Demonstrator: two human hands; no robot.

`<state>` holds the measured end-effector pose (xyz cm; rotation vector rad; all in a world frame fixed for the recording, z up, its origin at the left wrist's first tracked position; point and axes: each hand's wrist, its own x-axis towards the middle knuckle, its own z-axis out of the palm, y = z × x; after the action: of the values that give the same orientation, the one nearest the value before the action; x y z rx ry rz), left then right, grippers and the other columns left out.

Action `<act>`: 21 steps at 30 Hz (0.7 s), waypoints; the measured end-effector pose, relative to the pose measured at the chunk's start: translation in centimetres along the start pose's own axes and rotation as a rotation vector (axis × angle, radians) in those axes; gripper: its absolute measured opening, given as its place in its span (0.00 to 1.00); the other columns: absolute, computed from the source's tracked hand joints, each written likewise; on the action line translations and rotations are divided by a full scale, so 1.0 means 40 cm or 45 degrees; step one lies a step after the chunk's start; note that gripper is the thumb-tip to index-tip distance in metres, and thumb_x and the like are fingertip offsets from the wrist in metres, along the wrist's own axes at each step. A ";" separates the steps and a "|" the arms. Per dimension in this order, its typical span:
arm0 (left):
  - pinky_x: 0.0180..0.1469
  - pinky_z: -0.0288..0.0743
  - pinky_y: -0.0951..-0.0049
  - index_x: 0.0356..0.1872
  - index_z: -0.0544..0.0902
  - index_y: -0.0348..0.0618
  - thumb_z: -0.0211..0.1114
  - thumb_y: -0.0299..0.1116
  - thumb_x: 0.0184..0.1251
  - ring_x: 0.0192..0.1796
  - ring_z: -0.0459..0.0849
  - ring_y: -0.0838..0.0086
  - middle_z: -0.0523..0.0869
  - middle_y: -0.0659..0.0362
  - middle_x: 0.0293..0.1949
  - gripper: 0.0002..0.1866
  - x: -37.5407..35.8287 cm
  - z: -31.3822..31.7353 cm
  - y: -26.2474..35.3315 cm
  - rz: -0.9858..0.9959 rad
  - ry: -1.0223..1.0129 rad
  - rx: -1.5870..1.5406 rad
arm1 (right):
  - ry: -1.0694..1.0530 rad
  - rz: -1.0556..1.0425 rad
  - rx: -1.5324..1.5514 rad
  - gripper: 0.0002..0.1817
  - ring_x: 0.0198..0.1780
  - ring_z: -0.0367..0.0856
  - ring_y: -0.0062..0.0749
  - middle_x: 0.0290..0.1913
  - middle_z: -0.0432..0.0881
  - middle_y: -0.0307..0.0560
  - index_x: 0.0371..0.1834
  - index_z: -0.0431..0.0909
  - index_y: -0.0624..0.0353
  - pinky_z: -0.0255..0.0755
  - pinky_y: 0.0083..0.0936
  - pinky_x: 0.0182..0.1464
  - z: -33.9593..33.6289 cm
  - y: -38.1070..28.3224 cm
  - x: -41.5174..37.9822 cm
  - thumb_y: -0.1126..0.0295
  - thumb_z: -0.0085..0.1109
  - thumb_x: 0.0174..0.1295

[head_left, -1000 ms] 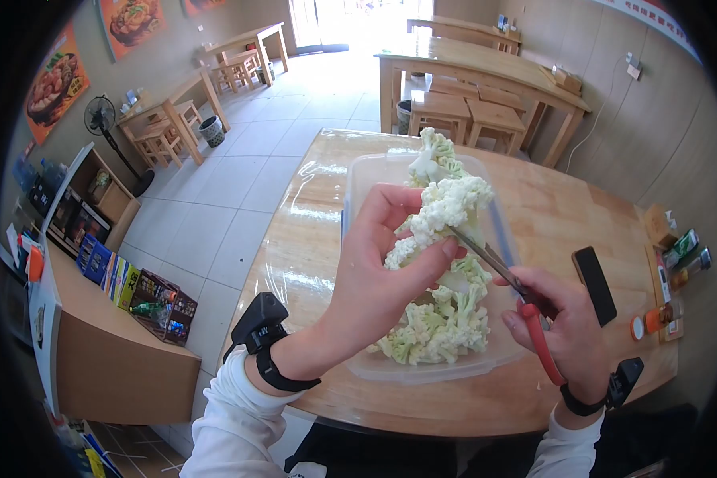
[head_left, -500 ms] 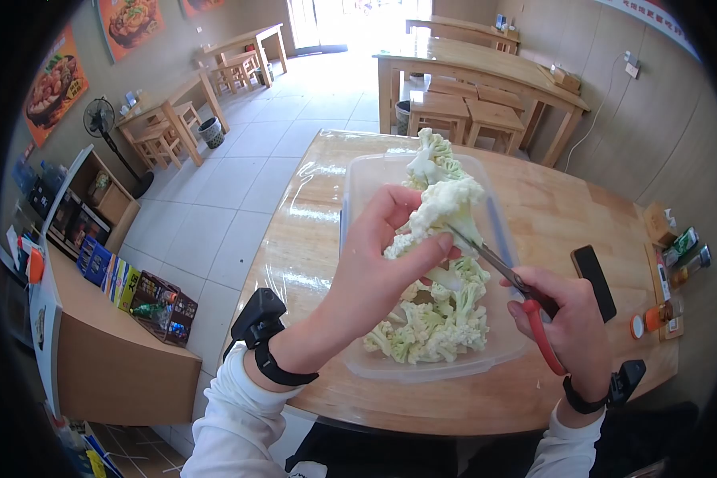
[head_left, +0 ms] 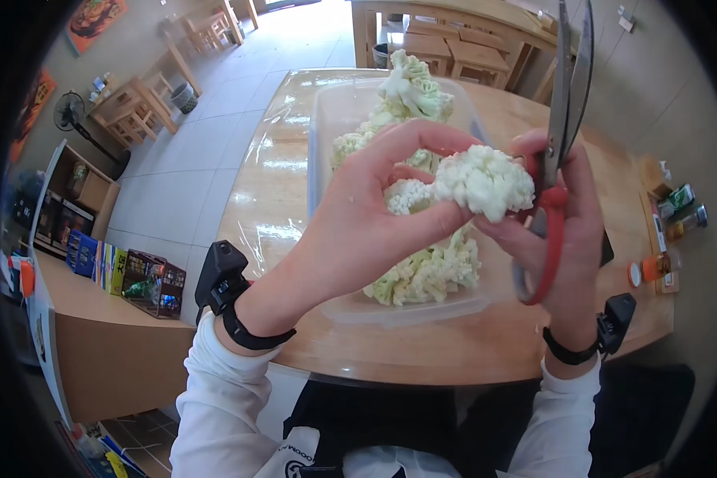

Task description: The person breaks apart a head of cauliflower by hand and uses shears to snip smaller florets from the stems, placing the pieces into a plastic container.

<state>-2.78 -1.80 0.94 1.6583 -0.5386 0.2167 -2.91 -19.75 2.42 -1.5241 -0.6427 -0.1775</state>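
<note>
A white cauliflower floret [head_left: 486, 182] is raised over the container, gripped between the thumb and fingers of my left hand [head_left: 366, 207]. My right hand [head_left: 577, 231] has red-handled scissors [head_left: 564, 95] hooked in it, blades pointing up and slightly apart. Its thumb and fingertips also touch the right side of the floret. Beneath both hands, a translucent plastic container [head_left: 317, 135] holds cut cauliflower pieces [head_left: 434, 275], with a larger chunk [head_left: 414, 89] at its far end. My hands hide the middle of the container.
The container stands on a glossy wooden table [head_left: 255, 191]. Along its right edge are a spice jar [head_left: 687, 221], an orange-lidded container [head_left: 653, 267] and a tissue box [head_left: 653, 174]. A dark phone [head_left: 608, 248] shows partly behind my right wrist. A wooden counter [head_left: 111, 350] is at left.
The scissors have swung from pointing at the cauliflower to pointing upward. My right hand has risen to the floret, which is now turned with its head toward me. The view has tilted downward.
</note>
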 end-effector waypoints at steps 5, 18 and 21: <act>0.48 0.71 0.77 0.49 0.77 0.41 0.62 0.25 0.52 0.48 0.76 0.80 0.79 0.62 0.47 0.20 -0.002 -0.004 0.008 -0.079 -0.094 0.033 | -0.028 -0.095 -0.114 0.28 0.42 0.76 0.19 0.39 0.74 0.39 0.53 0.63 0.57 0.72 0.16 0.44 -0.002 0.022 -0.013 0.85 0.63 0.50; 0.50 0.65 0.74 0.47 0.80 0.45 0.63 0.28 0.51 0.49 0.76 0.81 0.82 0.65 0.46 0.19 0.020 -0.071 0.014 -0.105 -0.162 0.411 | 0.137 0.155 -0.073 0.25 0.36 0.73 0.14 0.37 0.71 0.34 0.52 0.65 0.58 0.69 0.12 0.40 -0.029 0.025 0.002 0.85 0.59 0.51; 0.48 0.67 0.75 0.52 0.78 0.47 0.64 0.32 0.54 0.48 0.77 0.81 0.80 0.65 0.49 0.21 0.026 -0.082 -0.005 -0.075 -0.128 0.461 | 0.210 0.093 -0.054 0.24 0.36 0.72 0.13 0.37 0.72 0.34 0.52 0.66 0.58 0.68 0.10 0.38 -0.048 0.014 0.005 0.83 0.59 0.52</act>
<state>-1.25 1.19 1.77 2.0425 -0.5480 0.1963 -1.93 -21.48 2.17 -1.5530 -0.4544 -0.2601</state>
